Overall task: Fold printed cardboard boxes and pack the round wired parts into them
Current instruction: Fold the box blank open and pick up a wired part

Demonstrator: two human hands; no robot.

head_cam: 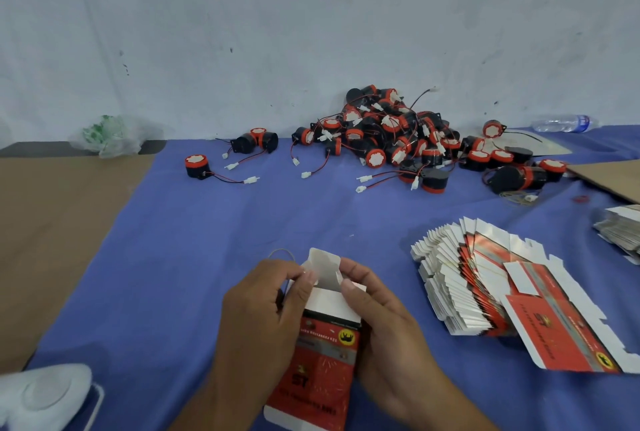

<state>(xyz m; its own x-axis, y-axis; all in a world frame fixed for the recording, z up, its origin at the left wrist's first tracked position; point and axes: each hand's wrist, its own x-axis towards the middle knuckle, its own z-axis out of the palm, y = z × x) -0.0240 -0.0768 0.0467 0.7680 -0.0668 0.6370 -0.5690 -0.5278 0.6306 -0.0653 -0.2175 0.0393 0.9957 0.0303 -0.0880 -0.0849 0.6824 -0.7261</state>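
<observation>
A red printed cardboard box [320, 371] is held upright over the blue cloth, its white top flap [323, 269] standing open. My left hand [258, 319] grips its left side, fingertips pinching a small side flap. My right hand [377, 323] holds the right side, thumb pressing on the top edge near the flap. A fanned stack of flat box blanks [485, 281] lies to the right. A heap of black-and-red round wired parts [391, 136] sits against the wall, with one lone part [196, 166] off to its left.
Blue cloth [207, 240] covers the table; brown cardboard [52, 222] lies at left and another sheet [613, 177] at right. A plastic bag [110, 136] and a water bottle [564, 123] lie by the wall. A white device [45, 396] sits at bottom left, another blank bundle [620, 229] far right.
</observation>
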